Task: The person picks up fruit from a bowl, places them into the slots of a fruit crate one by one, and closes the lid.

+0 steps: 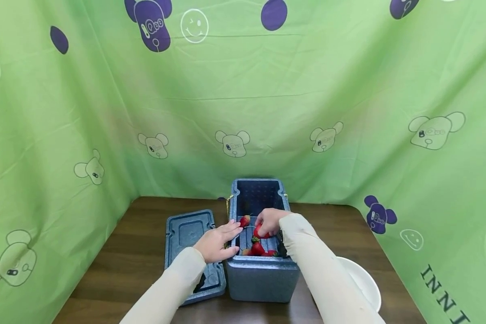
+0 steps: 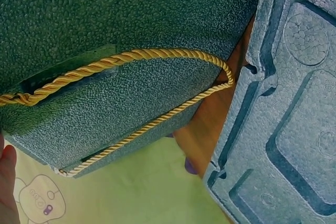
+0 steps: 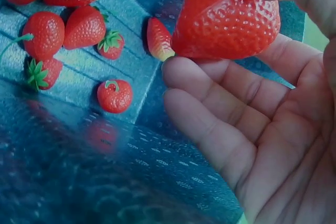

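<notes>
A blue foam box (image 1: 263, 282) stands uncovered on the table, with several strawberries (image 3: 84, 27) lying inside on its ridged floor. My right hand (image 1: 269, 219) reaches into the box and pinches a large red strawberry (image 3: 226, 22) between thumb and fingers. Other strawberries lie near the box's front wall, and one strawberry (image 1: 245, 221) is by the left wall. On the left rim rests my left hand (image 1: 218, 242), its fingers straight and holding nothing. Below it in the left wrist view, a twisted gold cord (image 2: 157, 53) loops from the box's outer side.
The box's blue foam lid (image 1: 190, 234) lies left of the box on the brown wooden table (image 1: 117, 261). A white plate (image 1: 362, 281) is to the right, partly behind my right sleeve. Green printed cloth (image 1: 243, 90) hangs around the back and sides.
</notes>
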Available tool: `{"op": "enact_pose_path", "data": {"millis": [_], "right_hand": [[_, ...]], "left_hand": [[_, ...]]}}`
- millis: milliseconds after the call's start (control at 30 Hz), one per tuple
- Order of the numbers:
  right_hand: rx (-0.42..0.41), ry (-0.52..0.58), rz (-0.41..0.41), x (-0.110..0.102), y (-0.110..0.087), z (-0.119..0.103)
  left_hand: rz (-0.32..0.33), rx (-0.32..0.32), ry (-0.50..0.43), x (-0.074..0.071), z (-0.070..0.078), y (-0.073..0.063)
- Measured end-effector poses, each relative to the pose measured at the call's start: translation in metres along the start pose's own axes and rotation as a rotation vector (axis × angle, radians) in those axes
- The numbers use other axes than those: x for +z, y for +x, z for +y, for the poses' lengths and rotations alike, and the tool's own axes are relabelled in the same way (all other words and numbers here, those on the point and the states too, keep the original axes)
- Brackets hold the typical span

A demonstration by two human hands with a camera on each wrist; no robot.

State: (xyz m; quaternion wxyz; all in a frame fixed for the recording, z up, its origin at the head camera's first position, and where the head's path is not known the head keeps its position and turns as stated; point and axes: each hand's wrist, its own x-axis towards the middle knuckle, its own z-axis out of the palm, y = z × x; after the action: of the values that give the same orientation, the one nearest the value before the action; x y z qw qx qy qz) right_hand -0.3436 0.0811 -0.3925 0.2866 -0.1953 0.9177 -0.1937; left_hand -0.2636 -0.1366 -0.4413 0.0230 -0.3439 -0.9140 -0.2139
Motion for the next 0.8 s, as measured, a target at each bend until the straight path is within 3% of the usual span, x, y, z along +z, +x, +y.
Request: {"op": "enact_pose_path", "data": {"millis": [433, 800], "right_hand": [[-0.051, 0.088, -0.012, 0.014, 0.013, 0.016], [-0.053, 0.095, -0.046, 0.029, 0.023, 0.017]], "left_hand": [[-0.022, -0.022, -0.005, 0.001, 0.0, 0.001], [0.004, 0.007, 0.006, 0.001, -0.002, 0.001]]}}
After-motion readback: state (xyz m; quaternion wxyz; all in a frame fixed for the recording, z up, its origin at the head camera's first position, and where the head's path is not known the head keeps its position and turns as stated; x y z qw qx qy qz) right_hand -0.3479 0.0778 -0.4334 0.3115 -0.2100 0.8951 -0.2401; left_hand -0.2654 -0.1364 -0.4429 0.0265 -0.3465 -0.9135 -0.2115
